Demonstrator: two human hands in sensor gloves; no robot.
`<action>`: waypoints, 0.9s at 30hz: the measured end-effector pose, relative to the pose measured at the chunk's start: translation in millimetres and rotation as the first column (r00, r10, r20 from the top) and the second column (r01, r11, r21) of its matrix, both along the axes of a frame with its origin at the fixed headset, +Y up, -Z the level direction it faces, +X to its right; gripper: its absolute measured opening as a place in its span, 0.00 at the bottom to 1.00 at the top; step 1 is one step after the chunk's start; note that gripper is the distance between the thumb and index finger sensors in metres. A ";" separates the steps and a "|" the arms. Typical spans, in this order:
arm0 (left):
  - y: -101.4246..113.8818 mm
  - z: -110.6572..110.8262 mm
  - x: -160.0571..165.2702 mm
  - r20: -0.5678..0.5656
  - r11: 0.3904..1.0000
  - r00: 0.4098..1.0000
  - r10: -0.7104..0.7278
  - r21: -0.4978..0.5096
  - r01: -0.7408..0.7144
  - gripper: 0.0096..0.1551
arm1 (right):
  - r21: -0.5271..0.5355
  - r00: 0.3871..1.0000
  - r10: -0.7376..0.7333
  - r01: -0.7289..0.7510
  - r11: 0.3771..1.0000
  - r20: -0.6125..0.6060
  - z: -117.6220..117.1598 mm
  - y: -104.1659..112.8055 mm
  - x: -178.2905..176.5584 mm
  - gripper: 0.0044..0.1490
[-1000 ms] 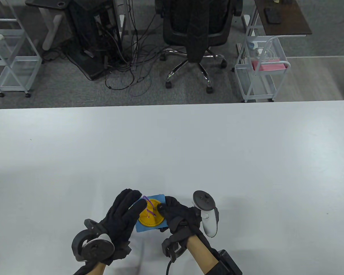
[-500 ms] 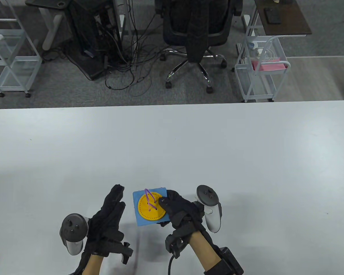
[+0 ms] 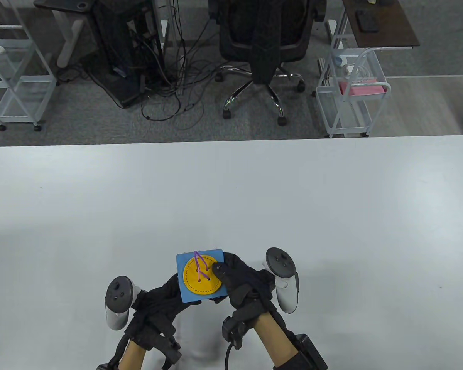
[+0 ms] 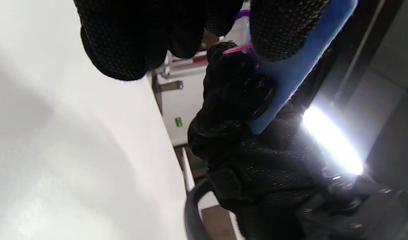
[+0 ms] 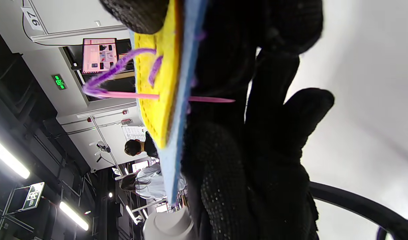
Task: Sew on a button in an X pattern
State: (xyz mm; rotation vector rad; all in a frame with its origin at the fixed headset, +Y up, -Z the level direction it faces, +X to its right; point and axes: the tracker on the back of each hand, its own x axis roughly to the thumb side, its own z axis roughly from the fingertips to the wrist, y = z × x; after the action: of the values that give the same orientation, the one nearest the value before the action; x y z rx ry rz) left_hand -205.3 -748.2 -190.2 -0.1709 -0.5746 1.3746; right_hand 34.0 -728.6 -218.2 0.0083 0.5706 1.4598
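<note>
A blue felt square (image 3: pixel 187 295) with a yellow felt button (image 3: pixel 200 278) on it is held just above the table near its front edge. Purple thread (image 3: pixel 198 263) loops over the button. My right hand (image 3: pixel 218 269) grips the square's right edge, thumb on the button. My left hand (image 3: pixel 173 287) reaches under the square's lower left side. In the right wrist view a pink needle (image 5: pixel 124 95) passes through the button (image 5: pixel 157 83) and the felt (image 5: pixel 177 140), its tip sticking out behind. In the left wrist view a left fingertip (image 4: pixel 283 30) rests on the felt's underside (image 4: pixel 290 76) beside the needle tip (image 4: pixel 237 49).
The white table (image 3: pixel 254 200) stretches wide behind and to both sides. Beyond its far edge stand an office chair (image 3: pixel 266 42), wire carts (image 3: pixel 347 96) and tangled cables (image 3: pixel 169 88) on the floor.
My left hand lifted off the button, swung out to the left, then came back in under the felt's lower left side. My right hand kept hold; the felt shifted slightly.
</note>
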 end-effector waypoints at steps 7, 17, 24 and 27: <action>2.4 4.8 5.1 -0.096 0.996 0.994 -0.048 0.075 0.055 0.35 | -0.008 1.000 0.012 -0.012 1.000 0.004 -0.3 -1.8 -1.1 0.29; 2.3 5.5 4.1 -0.173 0.992 0.984 -0.052 0.101 0.070 0.26 | -0.013 1.000 0.013 -0.013 1.000 0.007 0.8 -1.5 -2.1 0.29; 2.0 5.1 3.6 -0.170 0.990 0.983 -0.064 0.112 0.084 0.22 | -0.024 1.000 -0.002 0.002 1.000 0.005 0.8 -1.3 -1.6 0.29; 1.8 4.9 3.3 -0.168 0.989 0.983 -0.079 0.111 0.098 0.21 | -0.022 1.000 0.001 -0.001 1.000 0.004 0.7 -1.2 -1.3 0.29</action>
State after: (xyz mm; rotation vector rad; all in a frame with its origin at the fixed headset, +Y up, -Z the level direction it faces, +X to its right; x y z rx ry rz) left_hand -202.0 -746.4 -185.3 0.0131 -0.5038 1.2508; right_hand 32.8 -729.8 -217.5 -0.0118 0.5830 1.4541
